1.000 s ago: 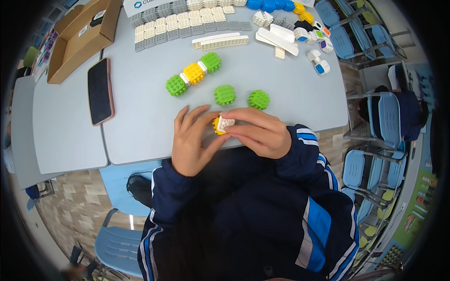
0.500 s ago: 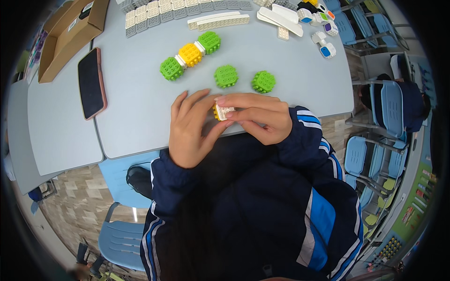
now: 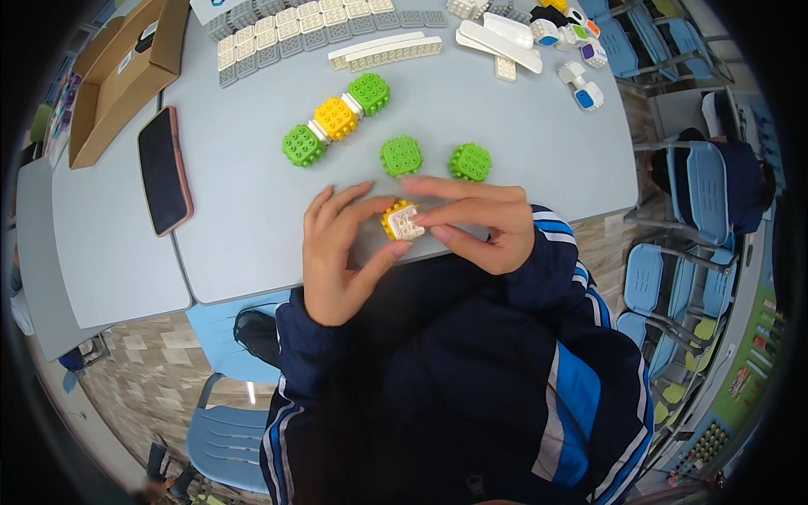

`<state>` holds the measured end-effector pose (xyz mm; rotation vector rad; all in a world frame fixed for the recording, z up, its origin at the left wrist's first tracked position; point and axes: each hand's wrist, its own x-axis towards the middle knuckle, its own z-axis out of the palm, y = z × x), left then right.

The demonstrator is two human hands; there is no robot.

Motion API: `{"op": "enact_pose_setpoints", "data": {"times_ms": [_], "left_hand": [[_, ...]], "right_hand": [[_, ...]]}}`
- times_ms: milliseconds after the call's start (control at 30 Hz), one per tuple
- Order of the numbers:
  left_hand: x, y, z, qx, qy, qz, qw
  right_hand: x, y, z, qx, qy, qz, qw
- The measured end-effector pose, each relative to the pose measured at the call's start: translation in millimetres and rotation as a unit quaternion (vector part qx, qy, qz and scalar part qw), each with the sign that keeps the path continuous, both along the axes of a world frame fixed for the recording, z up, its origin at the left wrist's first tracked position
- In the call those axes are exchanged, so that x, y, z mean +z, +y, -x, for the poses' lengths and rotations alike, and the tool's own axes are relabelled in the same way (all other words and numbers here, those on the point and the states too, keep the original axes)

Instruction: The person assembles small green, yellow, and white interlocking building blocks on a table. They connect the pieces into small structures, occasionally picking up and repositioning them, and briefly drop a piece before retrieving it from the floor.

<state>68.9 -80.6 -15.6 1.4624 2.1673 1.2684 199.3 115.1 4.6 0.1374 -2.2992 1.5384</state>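
two fingertips of the left hand [image 3: 337, 259], forefinger and thumb, pinched onto a yellow studded block [image 3: 388, 225] from its far and near sides; other fingers fanned apart and raised, palm arched with a wide gap behind the block. on the face toward the right, a white square plate [image 3: 406, 221], partly over the yellow. at that plate's right edge, one fingertip of the right hand [image 3: 490, 220]; thumb just beside, contact too small to make out; forefinger stretched straight out past the plate, well parted from the thumb. cannot tell if pinching the plate or only pressing on it. both pieces held between the hands, just in from the near edge of a pale grey surface [image 3: 244, 198].

just beyond the right forefinger, a green studded block [image 3: 401, 156], with another green block [image 3: 470, 162] to its right. farther left, in a slanting line, a joined row of green, yellow and green blocks [image 3: 336, 119] with white links between. at far left, a dark-screened phone [image 3: 164, 172] near an open cardboard box [image 3: 171, 52].
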Motion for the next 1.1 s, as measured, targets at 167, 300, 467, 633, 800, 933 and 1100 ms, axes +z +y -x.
{"op": "enact_pose_setpoints", "data": {"times_ms": [167, 300, 467, 633, 800, 933, 1100], "left_hand": [[1, -1, -4, -0.005, -0.039, -0.065, 0.997], [-4, -3, -5, -0.024, -0.053, -0.159, 0.986], [-9, -9, -10, -0.003, -0.058, -0.183, 0.981], [-10, -8, -15, 0.039, -0.054, -0.171, 0.983], [1, -2, -2, 0.029, -0.035, -0.115, 0.992], [1, 2, 2, -0.011, -0.05, -0.114, 0.992], [-3, -1, 2, -0.022, -0.042, -0.123, 0.991]], "right_hand": [[-4, -8, -2, -0.067, -0.005, 0.033, 0.997], [-4, -15, -1, -0.025, -0.053, -0.009, 0.998], [-11, -23, 6, 0.022, -0.085, 0.045, 0.995], [-10, -26, 14, 0.027, -0.071, 0.072, 0.994], [-18, -28, 14, -0.001, -0.033, 0.06, 0.998], [-14, -31, 16, 0.025, -0.056, 0.081, 0.995], [-18, -39, 15, 0.002, -0.041, 0.056, 0.998]]}}
